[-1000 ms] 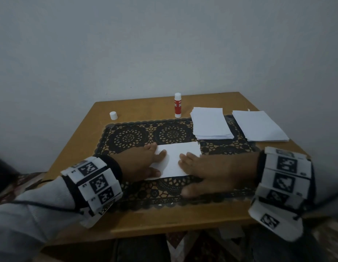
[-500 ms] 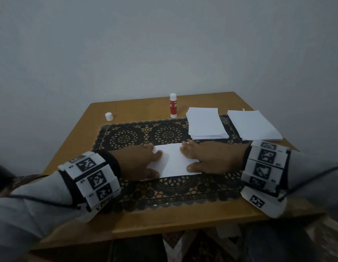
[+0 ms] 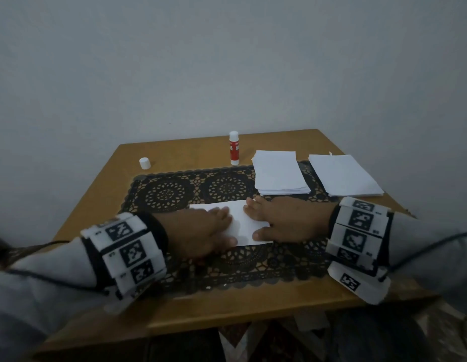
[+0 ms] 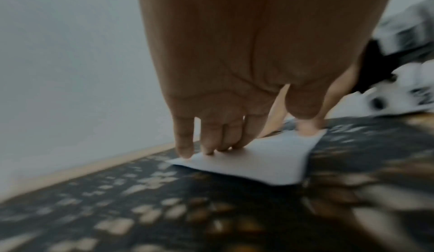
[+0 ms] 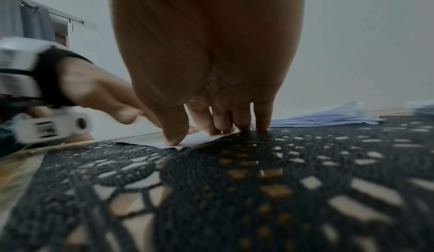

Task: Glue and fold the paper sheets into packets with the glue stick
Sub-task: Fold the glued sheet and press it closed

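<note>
Paper sheet half hidden under both pressing hands.

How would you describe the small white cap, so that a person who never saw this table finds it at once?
Start at the wooden table and go to its far left corner, beyond the black lace mat. The small white cap stands there alone on bare wood, left of the upright red glue stick. Unlike the white paper stacks on the far right, it is a short round cylinder.
</note>
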A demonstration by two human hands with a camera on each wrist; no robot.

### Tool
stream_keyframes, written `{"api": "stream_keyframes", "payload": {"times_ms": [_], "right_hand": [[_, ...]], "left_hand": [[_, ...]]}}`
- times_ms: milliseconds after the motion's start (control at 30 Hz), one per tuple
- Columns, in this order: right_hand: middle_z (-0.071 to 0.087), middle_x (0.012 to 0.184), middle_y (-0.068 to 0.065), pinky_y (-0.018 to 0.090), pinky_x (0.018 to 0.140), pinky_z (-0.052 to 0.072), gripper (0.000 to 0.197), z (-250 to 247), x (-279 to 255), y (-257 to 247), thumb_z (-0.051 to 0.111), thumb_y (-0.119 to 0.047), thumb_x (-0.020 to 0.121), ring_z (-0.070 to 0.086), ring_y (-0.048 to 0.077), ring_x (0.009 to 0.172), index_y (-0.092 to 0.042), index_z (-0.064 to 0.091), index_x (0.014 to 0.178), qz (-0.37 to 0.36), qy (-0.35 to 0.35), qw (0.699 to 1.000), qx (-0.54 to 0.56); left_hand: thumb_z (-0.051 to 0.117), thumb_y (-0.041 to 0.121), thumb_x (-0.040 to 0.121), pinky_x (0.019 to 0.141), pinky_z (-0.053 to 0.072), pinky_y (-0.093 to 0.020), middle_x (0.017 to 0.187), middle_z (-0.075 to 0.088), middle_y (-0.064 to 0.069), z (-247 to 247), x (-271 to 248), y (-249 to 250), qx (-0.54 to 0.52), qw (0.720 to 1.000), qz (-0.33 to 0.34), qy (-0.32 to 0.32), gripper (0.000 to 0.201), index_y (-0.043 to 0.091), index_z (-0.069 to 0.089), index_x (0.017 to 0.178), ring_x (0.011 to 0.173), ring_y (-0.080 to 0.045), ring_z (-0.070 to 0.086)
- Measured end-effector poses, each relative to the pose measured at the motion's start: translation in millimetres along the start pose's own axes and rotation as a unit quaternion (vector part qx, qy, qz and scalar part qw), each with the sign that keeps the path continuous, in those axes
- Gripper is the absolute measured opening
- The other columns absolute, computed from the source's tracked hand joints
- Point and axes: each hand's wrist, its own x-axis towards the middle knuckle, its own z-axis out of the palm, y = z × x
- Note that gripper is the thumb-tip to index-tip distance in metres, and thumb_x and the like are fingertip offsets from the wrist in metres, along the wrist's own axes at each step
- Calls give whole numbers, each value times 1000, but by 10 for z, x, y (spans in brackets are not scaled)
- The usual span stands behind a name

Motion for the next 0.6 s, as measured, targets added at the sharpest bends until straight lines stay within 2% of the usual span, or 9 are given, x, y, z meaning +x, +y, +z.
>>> {"api": "stream_keyframes", "payload": {"times_ms": [67, 100, 233, 300, 367, 500, 533, 600], "right_hand": [[-3, 164, 2, 28, 118, 7, 71, -3, -7, -12, 36, -46, 102, 2, 17, 150, -15, 3, 156, 2, 2, 1000, 4], [-2, 164, 2, 28, 119, 8, 71, -1, -12, -20, 37, -47, 102, 2, 17, 150, -16, 4, 156, 3, 5, 1000, 7], [5, 164, 1, 27, 117, 12, 71, -4, -22, -13, 42, -47, 101, 10, 18, 149, -17, 10, 156, 1, 22, 1000, 13], [4, 164, -1, 27, 117, 11, 71, -8, -22, -9, 43, -48, 100, 10, 17, 150, -18, 11, 156, 6, 26, 999, 18], [4, 164, -1, 28, 118, 10, 71, -5, -29, -14, 43, -48, 100, 9, 17, 150, -18, 11, 156, 8, 26, 999, 20], [4, 164, 1, 29, 118, 11, 71, 12, -20, -8, 42, -48, 100, 9, 18, 150, -17, 10, 156, 4, 23, 1000, 17], [4, 164, 1, 29, 118, 11, 72, 13, -12, -5, 42, -48, 100, 9, 18, 150, -17, 10, 156, 4, 25, 1000, 15], [4, 164, 1, 29, 119, 10, 72, 6, -4, -8, 42, -48, 100, 8, 17, 150, -17, 10, 156, 6, 28, 1000, 13]], "left_hand": [[22, 53, 99, 120, 12, -35, 160, -6, -6, -55, 37, -82, 17, 999, -37, 8, 72, 11, -1, 153, 147, -19, 7], [22, 55, 98, 120, 12, -36, 160, -7, -7, -39, 39, -64, 23, 999, -35, 4, 74, 11, -2, 153, 147, -19, 6], [23, 55, 98, 117, 9, -31, 160, -11, -2, 14, 14, 42, 4, 1000, 23, -13, 73, 15, -3, 153, 147, -17, 6], [23, 52, 99, 118, 9, -31, 160, -7, -5, -47, 16, -59, -2, 1000, -13, 3, 71, 13, 0, 153, 147, -18, 6], [25, 55, 98, 119, 11, -34, 159, -10, -6, 0, -21, -79, 12, 999, -34, 10, 75, 12, -4, 152, 147, -20, 4], [26, 59, 96, 120, 11, -33, 159, -15, 2, 151, -182, 75, 0, 998, 51, -29, 75, 21, -6, 153, 147, -13, 3], [25, 56, 97, 120, 10, -33, 159, -13, 2, 127, -192, 43, -10, 999, 44, -23, 72, 21, -4, 153, 147, -12, 3], [23, 55, 98, 120, 9, -33, 159, -13, -2, 97, -194, -74, 0, 1000, -11, -1, 72, 17, -6, 153, 147, -15, 1]]}}
